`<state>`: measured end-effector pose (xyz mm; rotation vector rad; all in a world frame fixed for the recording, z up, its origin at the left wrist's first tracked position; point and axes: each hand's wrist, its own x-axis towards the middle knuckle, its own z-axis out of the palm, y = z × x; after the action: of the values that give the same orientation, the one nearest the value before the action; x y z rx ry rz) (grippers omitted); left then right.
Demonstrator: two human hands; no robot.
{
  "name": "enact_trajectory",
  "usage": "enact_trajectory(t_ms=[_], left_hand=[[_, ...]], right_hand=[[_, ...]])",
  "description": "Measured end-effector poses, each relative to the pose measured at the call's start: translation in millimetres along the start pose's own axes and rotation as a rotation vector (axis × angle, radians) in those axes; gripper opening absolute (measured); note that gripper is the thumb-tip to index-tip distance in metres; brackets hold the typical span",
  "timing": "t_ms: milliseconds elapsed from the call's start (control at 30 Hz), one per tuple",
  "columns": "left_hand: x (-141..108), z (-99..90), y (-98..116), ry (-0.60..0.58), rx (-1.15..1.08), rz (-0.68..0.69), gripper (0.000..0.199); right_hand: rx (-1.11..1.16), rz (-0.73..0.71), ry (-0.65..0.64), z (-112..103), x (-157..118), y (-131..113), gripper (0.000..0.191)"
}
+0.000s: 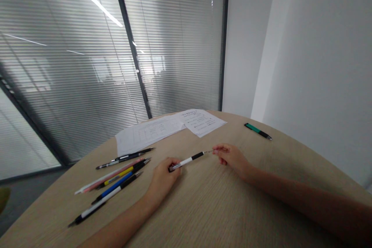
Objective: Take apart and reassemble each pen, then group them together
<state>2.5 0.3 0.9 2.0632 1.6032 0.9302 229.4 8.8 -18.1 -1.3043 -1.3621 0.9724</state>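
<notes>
Hands [165, 174] [231, 158] extended, pen [187, 161] between, tip [208, 151] seemingly pinched

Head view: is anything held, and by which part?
The left grip holds a slim white-and-black pen by its rear clip end; the right grip is at its thin tip, hold unclear.

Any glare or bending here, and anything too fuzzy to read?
Head view: a bright streak shines on the glass partition; same view: dark posts lean, perhaps from distortion; same view: papers look unreadable, the held white pen indistinct at its tip.
</notes>
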Motion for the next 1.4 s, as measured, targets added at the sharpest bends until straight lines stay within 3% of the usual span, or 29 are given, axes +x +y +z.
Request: enact_trajectory(t_ms=[733,1100,1400], left_hand=[[1.0,0.3,1.4,-0.075,-0.047,0.052,0.015],[-0.6,-1.2,6.1,-0.070,-0.040,-0.004,0.019],[0.3,-1.1,4.8,-0.083,-0.042,-0.013,0.018]], right_hand=[[-0.075,-0.023,-0.060,-0.2,1.1,3.6,0.014],[-0.068,-0.046,0.018,-3.2,9.0,17.0,0.015],[-0.070,-0.030,0.001,0.0,2.5,4.5,0.008]])
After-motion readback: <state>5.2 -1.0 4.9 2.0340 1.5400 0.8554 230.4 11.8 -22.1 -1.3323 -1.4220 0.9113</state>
